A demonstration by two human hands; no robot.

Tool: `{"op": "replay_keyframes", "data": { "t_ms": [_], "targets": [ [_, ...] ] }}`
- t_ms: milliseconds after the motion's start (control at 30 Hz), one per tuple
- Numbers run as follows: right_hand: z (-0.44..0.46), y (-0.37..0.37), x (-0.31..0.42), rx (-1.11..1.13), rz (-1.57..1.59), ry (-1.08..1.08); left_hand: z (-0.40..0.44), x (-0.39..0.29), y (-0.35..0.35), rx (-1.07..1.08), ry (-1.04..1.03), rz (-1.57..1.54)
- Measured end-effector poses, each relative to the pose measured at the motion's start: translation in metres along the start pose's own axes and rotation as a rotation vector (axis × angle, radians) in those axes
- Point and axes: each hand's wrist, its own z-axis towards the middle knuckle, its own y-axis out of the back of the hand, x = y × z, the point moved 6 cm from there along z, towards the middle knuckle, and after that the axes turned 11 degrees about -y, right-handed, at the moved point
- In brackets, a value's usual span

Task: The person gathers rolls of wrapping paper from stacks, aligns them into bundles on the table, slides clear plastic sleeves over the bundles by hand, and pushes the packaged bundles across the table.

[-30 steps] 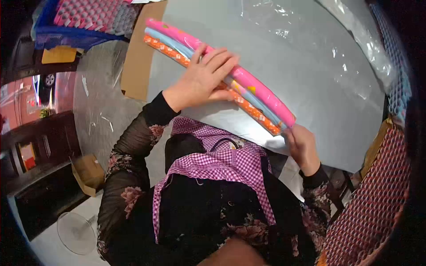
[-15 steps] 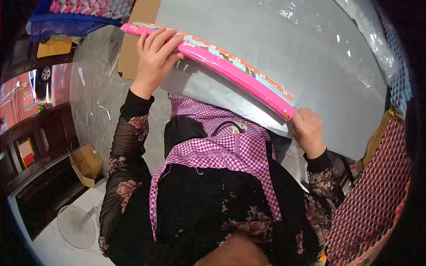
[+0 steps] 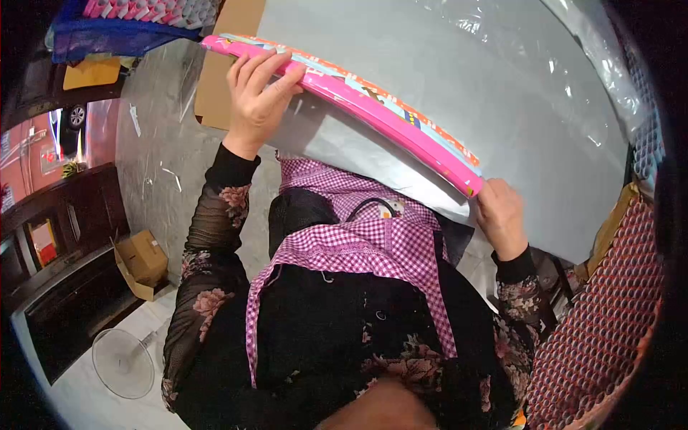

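A long pink roll [image 3: 390, 129] of shiny printed sheet, with orange and pale blue pictures along its far side, lies slantwise across the near part of a grey-covered table [image 3: 530, 143]. Near its left end, my left hand [image 3: 256, 104] is closed over it, fingers on top and the thumb on the near side. At the right end, my right hand [image 3: 502, 215] is closed with the fingers curled against the tip of the roll. The fingertips of my right hand are partly hidden.
Clear plastic film [image 3: 595, 57] lies along the table's far right. A cardboard piece [image 3: 215, 93] is at the left edge. Stacked small tubes stand in a tray on the right [image 3: 602, 322] and in a blue-wrapped one [image 3: 107, 36] at upper left. An open carton [image 3: 143, 261] sits on the floor.
The roll and both hands appear slightly further right in view, along with the surroundings. Both hands keep their places on the roll.
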Motion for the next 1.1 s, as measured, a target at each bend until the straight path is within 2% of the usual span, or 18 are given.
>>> {"op": "replay_keyframes", "data": {
  "t_ms": [167, 333, 500, 667, 1033, 1100],
  "targets": [
    [-0.001, 0.000, -0.006, -0.047, 0.082, -0.002, 0.005, -0.006, 0.003, -0.083, -0.043, 0.054],
    [0.001, 0.000, -0.003, 0.020, 0.041, -0.067, -0.002, -0.007, 0.003, -0.161, -0.030, 0.027],
    [0.001, 0.000, -0.006, 0.015, 0.111, -0.084, -0.007, -0.007, 0.001, -0.147, -0.019, 0.061],
    [-0.005, -0.009, -0.015, 0.079, 0.014, -0.113, -0.008, -0.008, 0.001, -0.177, -0.022, 0.035],
    [0.001, -0.002, -0.015, 0.054, 0.120, -0.167, -0.001, -0.003, -0.004, -0.204, -0.030, 0.002],
    [0.003, -0.002, -0.018, 0.040, 0.173, -0.179, 0.006, 0.000, -0.007, -0.142, -0.051, -0.020]
  ]
}}
